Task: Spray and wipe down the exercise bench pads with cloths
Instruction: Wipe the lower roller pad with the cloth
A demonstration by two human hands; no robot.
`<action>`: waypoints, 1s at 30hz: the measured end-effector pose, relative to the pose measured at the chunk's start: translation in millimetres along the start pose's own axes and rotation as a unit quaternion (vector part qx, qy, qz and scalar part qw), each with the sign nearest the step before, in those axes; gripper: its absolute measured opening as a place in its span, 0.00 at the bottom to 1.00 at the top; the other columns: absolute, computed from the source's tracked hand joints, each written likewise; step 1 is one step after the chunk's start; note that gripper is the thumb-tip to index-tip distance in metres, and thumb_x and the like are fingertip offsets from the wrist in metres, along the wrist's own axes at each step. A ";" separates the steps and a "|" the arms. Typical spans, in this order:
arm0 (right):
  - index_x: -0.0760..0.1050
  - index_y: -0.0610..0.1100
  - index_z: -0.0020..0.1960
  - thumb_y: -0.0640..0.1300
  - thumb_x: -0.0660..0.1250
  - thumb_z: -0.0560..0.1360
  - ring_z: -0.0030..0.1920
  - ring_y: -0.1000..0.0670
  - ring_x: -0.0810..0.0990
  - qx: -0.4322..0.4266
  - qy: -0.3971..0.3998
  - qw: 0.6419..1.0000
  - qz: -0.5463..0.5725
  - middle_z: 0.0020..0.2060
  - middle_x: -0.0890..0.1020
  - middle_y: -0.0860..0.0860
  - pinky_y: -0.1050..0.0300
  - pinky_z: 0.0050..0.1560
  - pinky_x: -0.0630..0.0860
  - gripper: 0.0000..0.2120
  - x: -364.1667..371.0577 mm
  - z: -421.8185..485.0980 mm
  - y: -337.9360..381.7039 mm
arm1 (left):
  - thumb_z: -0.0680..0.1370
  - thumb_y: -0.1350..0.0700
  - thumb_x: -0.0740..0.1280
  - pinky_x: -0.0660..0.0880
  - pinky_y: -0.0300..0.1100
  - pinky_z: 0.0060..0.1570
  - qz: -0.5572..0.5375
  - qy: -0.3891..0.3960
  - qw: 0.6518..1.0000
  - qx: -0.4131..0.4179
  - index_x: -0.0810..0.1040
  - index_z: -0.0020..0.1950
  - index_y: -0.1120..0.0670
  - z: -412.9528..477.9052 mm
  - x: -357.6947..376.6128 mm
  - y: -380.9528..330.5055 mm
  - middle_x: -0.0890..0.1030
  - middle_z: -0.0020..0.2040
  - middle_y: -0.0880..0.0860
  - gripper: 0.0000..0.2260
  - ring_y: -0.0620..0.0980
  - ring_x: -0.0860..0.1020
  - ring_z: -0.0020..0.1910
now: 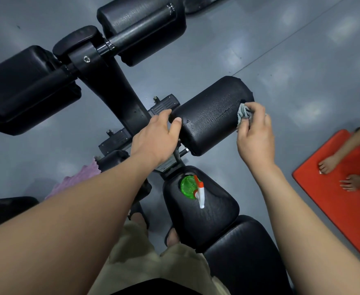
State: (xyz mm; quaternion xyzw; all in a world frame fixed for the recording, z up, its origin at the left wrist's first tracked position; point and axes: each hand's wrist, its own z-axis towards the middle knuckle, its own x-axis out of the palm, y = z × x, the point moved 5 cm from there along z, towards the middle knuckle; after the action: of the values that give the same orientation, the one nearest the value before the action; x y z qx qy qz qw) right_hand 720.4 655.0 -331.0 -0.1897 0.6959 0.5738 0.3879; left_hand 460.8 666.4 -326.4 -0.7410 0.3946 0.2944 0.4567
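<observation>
A black roller pad (211, 116) of the exercise bench lies at the centre of the head view. My right hand (255, 135) is closed around a grey cloth (243, 112) pressed against the pad's right end. My left hand (155, 137) grips the pad's left end, thumb on top. A green spray bottle (190, 186) with a white and orange trigger stands on the black seat pad (202, 218) below. A pink cloth (77, 179) hangs at the left, beside my left forearm.
Two more black roller pads (140, 26) (25, 90) sit on the bench frame (115, 88) further away. The back pad (245, 258) extends to the lower right. On an orange mat (328, 188) at the right are another person's bare feet. The floor is grey.
</observation>
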 end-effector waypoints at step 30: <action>0.73 0.53 0.68 0.47 0.59 0.82 0.56 0.42 0.77 -0.022 -0.037 0.999 -0.008 0.59 0.77 0.44 0.53 0.53 0.70 0.15 -9.2 31.5 29.2 | 0.80 0.34 0.52 0.70 0.53 0.60 -0.023 -0.004 1.000 0.009 0.65 0.71 0.38 -2.2 -1.6 0.2 0.73 0.70 0.46 0.21 0.55 0.77 0.63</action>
State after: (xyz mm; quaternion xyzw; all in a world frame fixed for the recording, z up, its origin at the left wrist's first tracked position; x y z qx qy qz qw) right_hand 715.7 691.0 -306.3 -0.1822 0.6667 0.5928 0.4135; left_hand 460.0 664.9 -324.3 -0.7449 0.3782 0.2831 0.4711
